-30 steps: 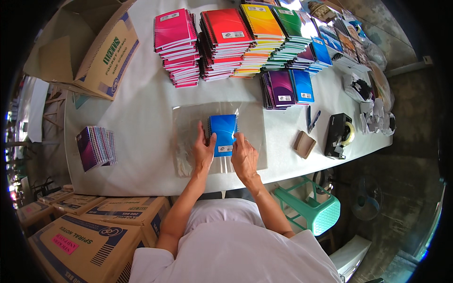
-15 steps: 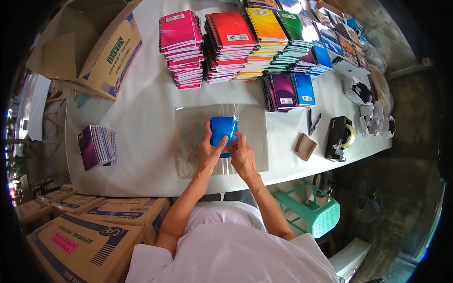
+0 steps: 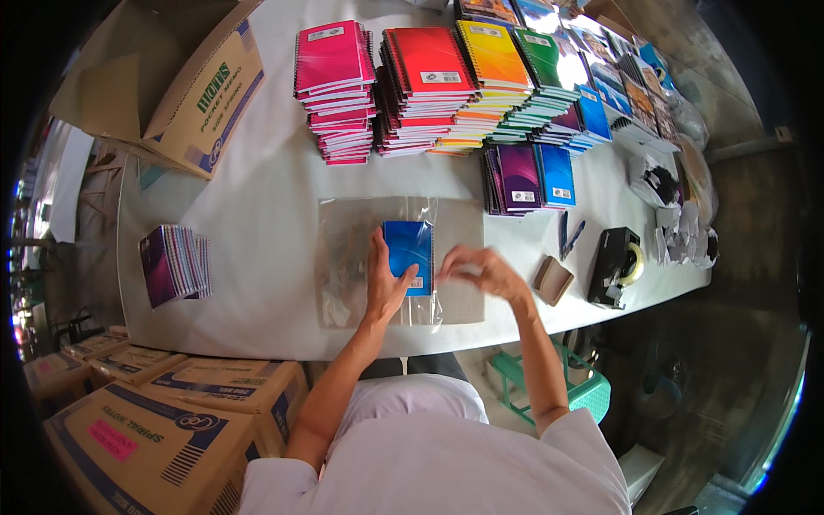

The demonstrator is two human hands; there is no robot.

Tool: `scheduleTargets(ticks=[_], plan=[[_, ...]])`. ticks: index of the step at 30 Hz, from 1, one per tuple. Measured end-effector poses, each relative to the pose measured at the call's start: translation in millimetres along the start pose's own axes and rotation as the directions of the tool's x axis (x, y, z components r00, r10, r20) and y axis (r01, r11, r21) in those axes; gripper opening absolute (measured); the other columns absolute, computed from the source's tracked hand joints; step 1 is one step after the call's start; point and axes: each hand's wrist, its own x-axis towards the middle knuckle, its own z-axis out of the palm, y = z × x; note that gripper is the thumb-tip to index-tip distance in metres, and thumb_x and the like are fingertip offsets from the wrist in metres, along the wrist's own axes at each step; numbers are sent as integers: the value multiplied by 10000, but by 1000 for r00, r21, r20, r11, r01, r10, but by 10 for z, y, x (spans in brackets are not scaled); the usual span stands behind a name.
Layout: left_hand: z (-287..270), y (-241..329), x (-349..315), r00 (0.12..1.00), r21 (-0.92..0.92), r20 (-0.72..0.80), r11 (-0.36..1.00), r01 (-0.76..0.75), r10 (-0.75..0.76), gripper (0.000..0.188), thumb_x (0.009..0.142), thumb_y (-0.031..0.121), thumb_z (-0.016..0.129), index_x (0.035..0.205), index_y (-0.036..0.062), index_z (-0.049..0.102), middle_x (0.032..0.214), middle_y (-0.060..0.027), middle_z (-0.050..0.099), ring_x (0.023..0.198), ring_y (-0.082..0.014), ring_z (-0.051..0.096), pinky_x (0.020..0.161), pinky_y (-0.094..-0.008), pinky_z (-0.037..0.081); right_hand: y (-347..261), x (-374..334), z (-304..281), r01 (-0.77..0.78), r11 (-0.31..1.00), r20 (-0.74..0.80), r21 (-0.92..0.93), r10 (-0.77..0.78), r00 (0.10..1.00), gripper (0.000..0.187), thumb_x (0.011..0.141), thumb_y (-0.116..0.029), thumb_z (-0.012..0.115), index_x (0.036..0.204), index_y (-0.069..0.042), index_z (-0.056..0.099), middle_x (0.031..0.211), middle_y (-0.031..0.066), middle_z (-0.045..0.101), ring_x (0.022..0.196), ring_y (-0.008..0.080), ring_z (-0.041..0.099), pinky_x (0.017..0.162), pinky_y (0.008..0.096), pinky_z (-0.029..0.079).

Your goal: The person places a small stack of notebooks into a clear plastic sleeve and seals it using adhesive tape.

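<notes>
A blue spiral notebook (image 3: 409,253) lies in front of me on clear plastic film (image 3: 348,257), and shiny film seems to cover part of it. My left hand (image 3: 389,279) grips the notebook along its left side, thumb across the lower cover and fingers at the edge. Just right of the notebook, my right hand (image 3: 482,270) is raised with its fingers bent. Motion blurs those fingertips, so whether they pinch anything cannot be made out.
Stacks of pink (image 3: 330,60), red (image 3: 427,64), yellow (image 3: 493,56) and green notebooks (image 3: 538,60) stand beyond. Purple notebooks (image 3: 163,266) sit at left, near an open carton (image 3: 202,112). Rightward are a small brown block (image 3: 553,281), pens (image 3: 570,236) and a tape dispenser (image 3: 611,266).
My right hand has left the notebook and moved right. The notebook's cover now shows at full length, with my left hand still on its left side.
</notes>
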Motion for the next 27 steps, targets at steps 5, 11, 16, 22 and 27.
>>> scheduleTargets(ticks=[5, 11, 16, 22, 27], plan=[[-48, 31, -18, 998, -10, 52, 1000, -26, 27, 912, 806, 128, 706, 1494, 6, 119, 1515, -286, 192, 1402, -424, 222, 1130, -446, 243, 165, 889, -384, 322, 805, -15, -499, -379, 925, 341, 676, 10, 750, 994, -28, 632, 1016, 107, 659, 1009, 313, 615, 883, 381, 502], [-54, 11, 4, 995, -53, 96, 998, 20, -15, 888, 817, 98, 689, 1495, 10, 122, 1528, -253, 193, 1413, -370, 233, 1115, -402, 283, 359, 1577, -150, 194, 938, -253, -288, -270, 929, 155, 782, -24, 654, 935, -22, 635, 1006, 131, 656, 963, 307, 611, 862, 376, 476], [-37, 36, -31, 999, -113, 25, 993, 37, -34, 866, 804, 83, 686, 1486, 1, 159, 1516, -259, 212, 1408, -386, 238, 1118, -413, 276, 361, 104, 468, 249, 633, -126, -734, -486, 865, 420, 813, -61, 643, 1226, -42, 571, 1308, 104, 555, 1218, 297, 511, 1065, 522, 342], [196, -56, -97, 996, -26, -87, 999, -21, 18, 850, 835, 83, 677, 1486, -15, 139, 1541, -224, 192, 1436, -320, 189, 1139, -372, 227, 35, -974, 743, 414, 836, 199, -360, -365, 909, 437, 777, 4, 569, 1208, -61, 602, 1375, 70, 503, 1237, 262, 481, 1090, 460, 334], [344, 166, -87, 988, -42, -155, 999, -24, 17, 825, 827, 86, 676, 1477, -6, 178, 1505, -259, 223, 1390, -406, 251, 1128, -417, 245, -45, -170, 501, 82, 927, -242, -367, -180, 954, 463, 686, 193, 481, 1102, 39, 614, 1205, 133, 558, 1038, 341, 561, 868, 404, 489]])
